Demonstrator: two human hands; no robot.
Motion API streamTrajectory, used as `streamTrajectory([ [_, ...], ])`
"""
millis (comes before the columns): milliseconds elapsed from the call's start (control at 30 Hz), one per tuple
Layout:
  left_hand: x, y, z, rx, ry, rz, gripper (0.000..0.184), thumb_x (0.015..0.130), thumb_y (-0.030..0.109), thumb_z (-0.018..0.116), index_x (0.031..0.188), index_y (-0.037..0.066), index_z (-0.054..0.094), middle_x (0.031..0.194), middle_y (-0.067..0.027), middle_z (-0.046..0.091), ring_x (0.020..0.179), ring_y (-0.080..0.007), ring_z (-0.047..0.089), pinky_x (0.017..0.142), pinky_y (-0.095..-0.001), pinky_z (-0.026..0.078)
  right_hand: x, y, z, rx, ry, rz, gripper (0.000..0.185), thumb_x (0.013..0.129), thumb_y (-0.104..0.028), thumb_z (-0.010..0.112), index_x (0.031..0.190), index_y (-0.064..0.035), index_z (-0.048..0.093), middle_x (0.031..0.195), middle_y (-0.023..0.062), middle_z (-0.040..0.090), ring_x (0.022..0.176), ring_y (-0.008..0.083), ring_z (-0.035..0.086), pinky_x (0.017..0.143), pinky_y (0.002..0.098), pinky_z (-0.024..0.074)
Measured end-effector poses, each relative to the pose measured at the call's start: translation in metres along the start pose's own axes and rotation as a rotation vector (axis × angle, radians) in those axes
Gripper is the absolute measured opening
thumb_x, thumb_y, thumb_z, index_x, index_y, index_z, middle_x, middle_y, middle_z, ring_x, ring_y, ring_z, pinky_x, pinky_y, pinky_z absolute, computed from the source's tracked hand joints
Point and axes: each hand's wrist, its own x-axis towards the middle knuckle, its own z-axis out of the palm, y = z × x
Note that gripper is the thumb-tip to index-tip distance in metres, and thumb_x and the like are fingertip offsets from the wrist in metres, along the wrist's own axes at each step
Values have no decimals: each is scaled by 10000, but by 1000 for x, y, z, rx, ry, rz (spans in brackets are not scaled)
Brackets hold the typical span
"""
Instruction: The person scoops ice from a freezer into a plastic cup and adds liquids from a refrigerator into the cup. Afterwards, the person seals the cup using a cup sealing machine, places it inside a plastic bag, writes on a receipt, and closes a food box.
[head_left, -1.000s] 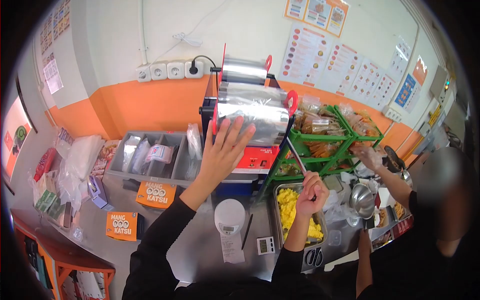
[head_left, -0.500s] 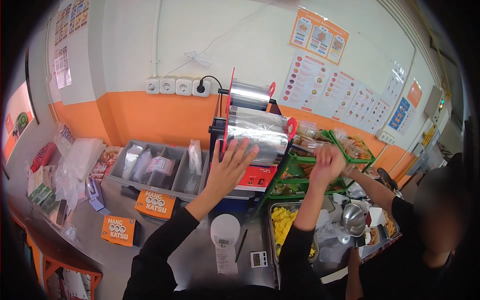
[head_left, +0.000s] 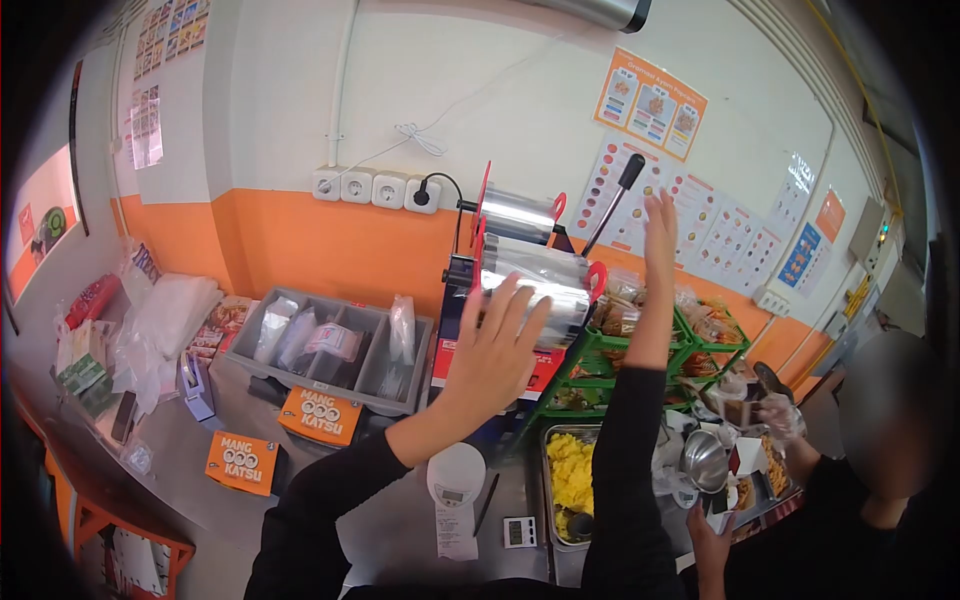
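A cup sealing machine with a red front (head_left: 540,367) stands against the wall. It carries a large roll of clear film (head_left: 535,262) and a smaller silver roll (head_left: 517,215) behind it. My left hand (head_left: 488,368) is open, fingers spread, in front of the large roll; I cannot tell whether they touch it. Beside the machine, its lever (head_left: 608,212) points up, with a black grip at the top. My right hand (head_left: 658,245) is raised just right of the lever, fingers stretched out, holding nothing.
Orange boxes (head_left: 243,463), a grey divided tray (head_left: 365,397), a white scale (head_left: 456,476) with a receipt and a timer (head_left: 519,532) are on the metal counter. A pan of yellow food (head_left: 570,468) lies near my right arm. A co-worker (head_left: 850,500) works at right.
The lever has swung up from low at the right. My right hand has let go of it and risen with fingers extended. My left hand stays by the roll. The view has shifted slightly.
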Motion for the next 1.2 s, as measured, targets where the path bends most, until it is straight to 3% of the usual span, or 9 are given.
streamTrajectory([
  [100, 35, -23, -6, -148, -26, 127, 678, 722, 113, 640, 1356, 72, 404, 1336, -180, 426, 1307, -346, 348, 1096, -484, 263, -110, -26, -67, -536, -287, 10, 337, 924, -278, 474, 823, 7, 623, 735, 87, 636, 700, 204, 610, 649, 326, 473],
  [133, 42, -31, -4, -167, -52, 139, 716, 717, 126, 653, 1375, 71, 378, 1348, -187, 417, 1307, -358, 345, 1099, -489, 260, -149, 1, -90, -829, -786, 6, 353, 929, -282, 438, 866, 5, 633, 705, 115, 645, 623, 224, 635, 578, 319, 497],
  [200, 53, -46, 8, -165, -140, 172, 856, 696, 181, 706, 1433, 72, 283, 1382, -211, 391, 1307, -375, 343, 1107, -487, 257, -241, 56, -75, -275, -1018, 1263, 456, 958, -392, 438, 953, 13, 646, 875, 191, 692, 748, 267, 697, 679, 329, 563],
  [267, 54, -49, 12, -188, -197, 149, 867, 692, 210, 724, 1429, 69, 290, 1391, -213, 385, 1309, -366, 347, 1109, -473, 259, -323, 114, -38, -78, -849, 1412, 572, 927, -465, 518, 1184, 45, 549, 1134, 246, 614, 1027, 299, 633, 897, 377, 505],
  [333, 55, -49, 15, -137, -224, 159, 874, 688, 236, 746, 1423, 69, 302, 1409, -200, 377, 1315, -348, 348, 1113, -446, 262, -374, 144, -4, 530, -399, 1292, 650, 864, -395, 645, 1289, 43, 422, 1335, 225, 450, 1234, 311, 467, 1031, 402, 392],
  [467, 46, -40, 7, -148, -201, 134, 835, 710, 220, 733, 1417, 73, 313, 1430, -164, 367, 1320, -332, 345, 1114, -437, 264, -390, 151, 26, 1089, 177, 1328, 287, 828, -152, 673, 1054, -63, 520, 1067, 115, 546, 1065, 269, 534, 1000, 382, 413],
  [1000, -16, -9, 25, 22, -126, 101, 791, 760, 187, 640, 1452, 70, 275, 1506, -165, 236, 1389, -334, 231, 1118, -464, 221, -511, 61, -54, 1345, 311, 1491, 413, 865, -356, 426, 1144, -68, 524, 1154, 102, 528, 1125, 270, 495, 1000, 468, 383],
  [1100, -30, -5, 20, -76, -102, 90, 739, 782, 179, 604, 1441, 59, 292, 1492, -173, 261, 1374, -337, 259, 1111, -470, 231, -502, 81, -66, 1265, 30, 1531, 490, 911, -410, 364, 1223, -57, 500, 1209, 108, 533, 1154, 277, 504, 996, 462, 388],
  [1200, -72, 2, 10, -243, -45, 52, 678, 792, 154, 616, 1403, 42, 344, 1444, -185, 331, 1337, -354, 313, 1089, -479, 267, -464, 93, -53, 1356, 37, 1454, 382, 934, -285, 399, 1208, -54, 531, 1177, 126, 585, 1119, 279, 543, 993, 466, 405],
])
